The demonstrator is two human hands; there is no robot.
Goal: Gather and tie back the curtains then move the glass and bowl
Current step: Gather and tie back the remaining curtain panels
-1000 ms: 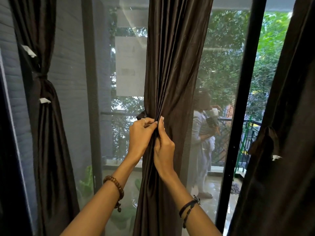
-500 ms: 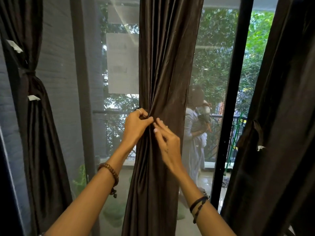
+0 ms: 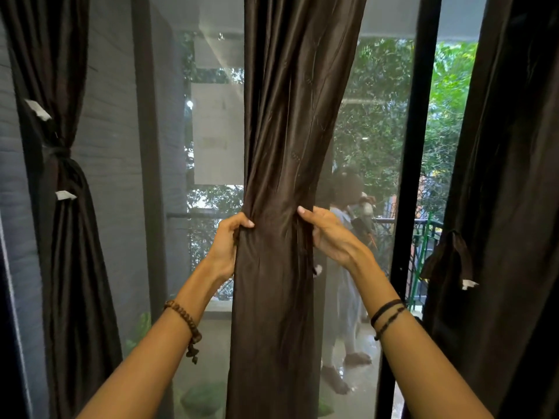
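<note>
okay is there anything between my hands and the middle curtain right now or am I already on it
Nothing visible stands between them. Your left hand grips the left edge of the middle curtain, fingers curled round the fabric, and your right hand holds its right edge at the same height. No tie is visible round this curtain yet.

The middle curtain (image 3: pixel 281 207), dark brown and satiny, is hanging in front of the glass door, its folds narrowing to a bunch at mid-height and falling straight below. The left curtain (image 3: pixel 65 237) is hanging at the left edge, cinched by a dark tie, with white tags showing on it. The right curtain (image 3: pixel 511 207) is hanging at the right edge, a loose dark tie dangling along its inner edge.
</note>
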